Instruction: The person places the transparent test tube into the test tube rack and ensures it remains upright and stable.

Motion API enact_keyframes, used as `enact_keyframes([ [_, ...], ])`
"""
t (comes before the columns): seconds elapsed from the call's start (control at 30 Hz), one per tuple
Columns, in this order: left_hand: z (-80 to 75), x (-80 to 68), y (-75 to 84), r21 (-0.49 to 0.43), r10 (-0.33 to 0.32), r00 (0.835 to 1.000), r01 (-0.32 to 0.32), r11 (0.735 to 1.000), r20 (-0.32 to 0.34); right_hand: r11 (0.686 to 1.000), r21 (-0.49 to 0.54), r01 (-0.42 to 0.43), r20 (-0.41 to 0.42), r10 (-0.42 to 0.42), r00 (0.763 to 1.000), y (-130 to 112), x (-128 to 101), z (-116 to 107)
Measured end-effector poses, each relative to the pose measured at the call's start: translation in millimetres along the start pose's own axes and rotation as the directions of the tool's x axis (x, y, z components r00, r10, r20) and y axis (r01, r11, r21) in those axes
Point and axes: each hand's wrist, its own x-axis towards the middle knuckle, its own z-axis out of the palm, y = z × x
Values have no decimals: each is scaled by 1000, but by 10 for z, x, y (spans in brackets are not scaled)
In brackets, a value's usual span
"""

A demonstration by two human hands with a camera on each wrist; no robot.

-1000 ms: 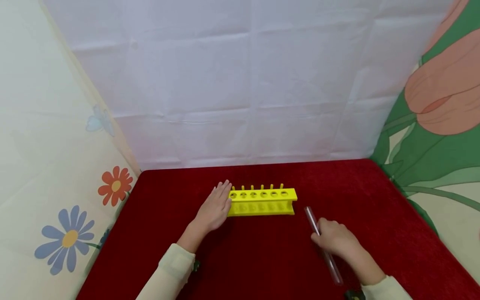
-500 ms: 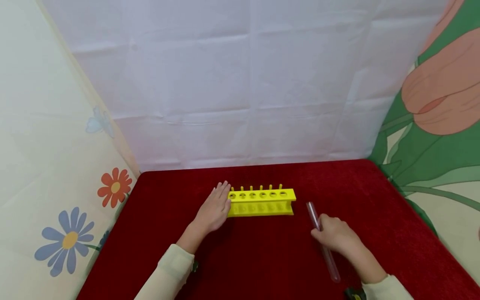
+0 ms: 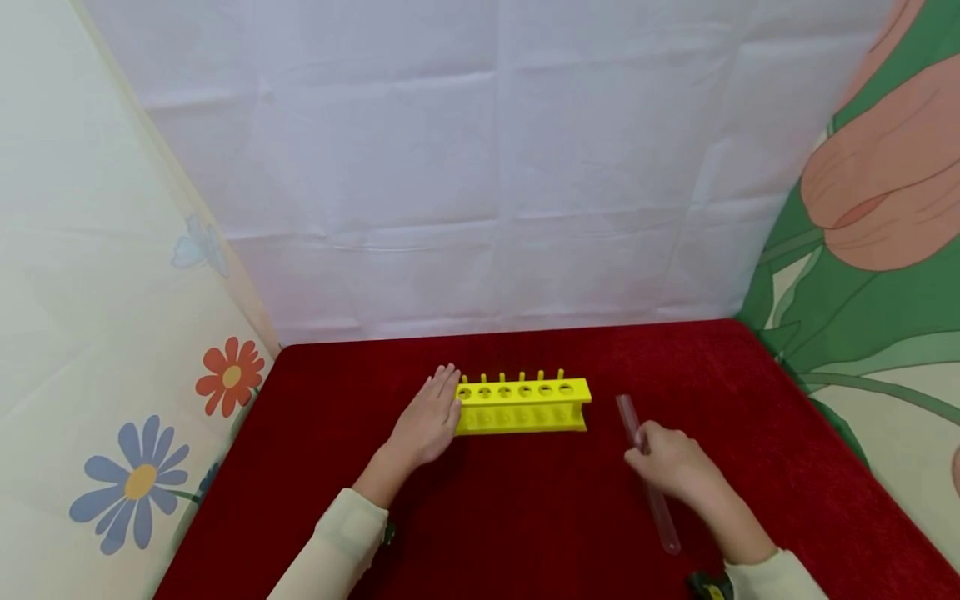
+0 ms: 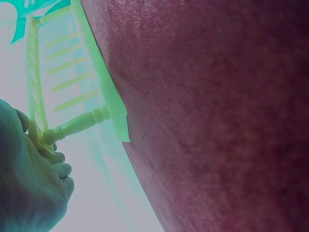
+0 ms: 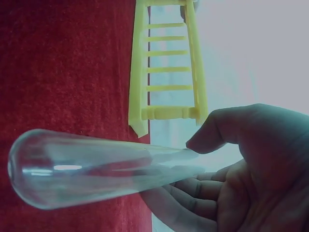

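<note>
A yellow test tube rack [image 3: 521,417] with a row of round holes and upright pegs stands on the red cloth. My left hand [image 3: 427,421] rests against its left end, fingers stretched out and thumb near the front edge. From the left wrist, the fingers touch the end of the rack's top plate [image 4: 35,72]. To the right of the rack, my right hand [image 3: 671,462] pinches a clear test tube [image 3: 662,517] between thumb and fingers. The tube slants, its rounded end [image 5: 43,169] towards me and its other end pointing away.
Red velvety cloth [image 3: 517,517] covers the table. A white creased sheet [image 3: 495,208] hangs behind it. Flower-printed panels stand at the left [image 3: 140,481] and right [image 3: 885,208].
My right hand has shifted the test tube slightly away from me, its far end rising in the head view. The left hand and the rack have stayed in place.
</note>
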Motion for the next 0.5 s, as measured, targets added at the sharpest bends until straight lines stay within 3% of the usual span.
enact_keyframes([
  [0.5,1,-10,3,-8,-15,1000,15,1000,20,997,74,-11,-59,16,998,-63,-42,-40],
])
